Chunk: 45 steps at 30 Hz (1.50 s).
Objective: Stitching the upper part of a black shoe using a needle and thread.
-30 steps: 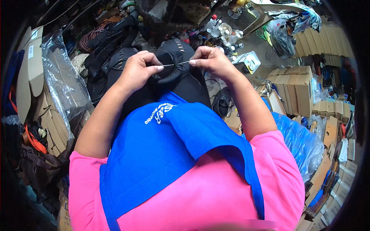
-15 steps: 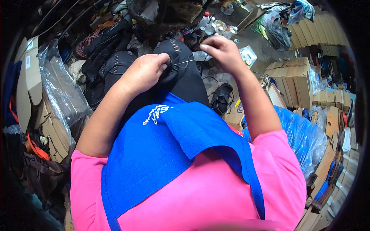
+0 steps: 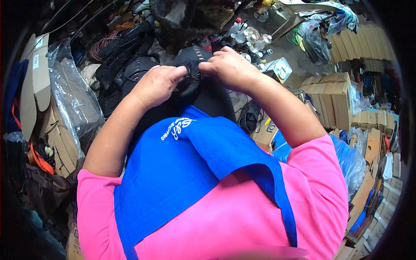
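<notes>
Over my lap, my left hand (image 3: pixel 157 84) is closed on a rounded black piece (image 3: pixel 190 83), its thumb and forefinger at the upper edge. What kind of article it is does not show clearly. My right hand (image 3: pixel 232 69) sits close at the piece's right side, fingertips pinched together; whatever they grip is hidden. No thread can be made out between the hands now. Black trousers (image 3: pixel 213 99) with light ladder-like stitches at the knees lie beneath, and a blue apron (image 3: pixel 173 182) covers my front.
Several small bottles (image 3: pixel 253 39) stand on the floor ahead. A black shoe (image 3: pixel 250 116) lies right of my legs. Stacked cardboard boxes (image 3: pixel 331 97) and blue plastic wrapping (image 3: pixel 346 158) are at the right. Cardboard (image 3: pixel 41 82) and clear plastic (image 3: pixel 71 86) lean at the left.
My right hand has come left and inward from beside the bottles to the black piece. The pale thread-like line stretched between the hands has gone from sight. My left hand keeps its hold.
</notes>
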{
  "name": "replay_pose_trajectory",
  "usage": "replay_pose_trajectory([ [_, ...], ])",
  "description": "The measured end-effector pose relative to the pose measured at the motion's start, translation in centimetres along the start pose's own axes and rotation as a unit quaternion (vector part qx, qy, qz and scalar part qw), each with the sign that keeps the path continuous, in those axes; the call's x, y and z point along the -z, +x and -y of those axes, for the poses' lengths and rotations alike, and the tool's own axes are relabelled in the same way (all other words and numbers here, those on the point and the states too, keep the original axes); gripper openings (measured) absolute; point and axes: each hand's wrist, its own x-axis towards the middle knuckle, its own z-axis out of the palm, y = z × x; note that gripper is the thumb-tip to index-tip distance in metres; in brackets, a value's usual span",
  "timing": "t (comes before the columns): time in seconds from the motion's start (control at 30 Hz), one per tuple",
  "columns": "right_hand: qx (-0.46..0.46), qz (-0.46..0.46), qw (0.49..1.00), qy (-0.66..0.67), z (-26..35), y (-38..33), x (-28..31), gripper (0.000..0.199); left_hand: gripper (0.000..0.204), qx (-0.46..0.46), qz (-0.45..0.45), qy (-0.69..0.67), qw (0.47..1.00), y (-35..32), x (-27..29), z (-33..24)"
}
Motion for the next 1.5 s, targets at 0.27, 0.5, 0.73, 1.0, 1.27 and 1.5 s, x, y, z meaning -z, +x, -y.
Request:
replay_pose_trajectory([
  [0.27, -0.306, -0.107, 0.827, 0.459, -4.7, -6.3, -2.2, 0.009, 0.003, 0.213, -0.166, -0.177, 0.947, -9.0, 5.5, 2.7],
  [0.5, -0.067, -0.229, 0.416, 0.878, 1.2, 2.0, 0.0, 0.026, 0.021, -0.066, -0.097, -0.551, 0.826, -0.5, 4.8, -6.6],
  [0.73, -0.17, -0.011, 0.932, 0.319, -1.1, -4.7, -1.8, 0.02, 0.011, 0.104, -0.061, 0.081, 0.989, -6.9, 6.1, -0.5],
  [1.0, -0.553, -0.017, 0.826, 0.105, -13.0, -26.6, -7.4, 0.025, 0.018, 0.405, -0.233, 0.361, 0.807, -25.2, 19.0, 11.0],
  [1.27, -0.24, -0.103, 0.887, 0.382, -3.0, -8.6, -3.5, 0.025, 0.035, 0.099, -0.115, -0.075, 0.986, -2.5, 4.8, -1.2],
  [1.5, -0.145, -0.113, 0.919, 0.348, -1.8, -1.2, -1.3, 0.009, 0.025, 0.056, 0.036, -0.128, 0.99, 4.0, 0.7, -0.4],
])
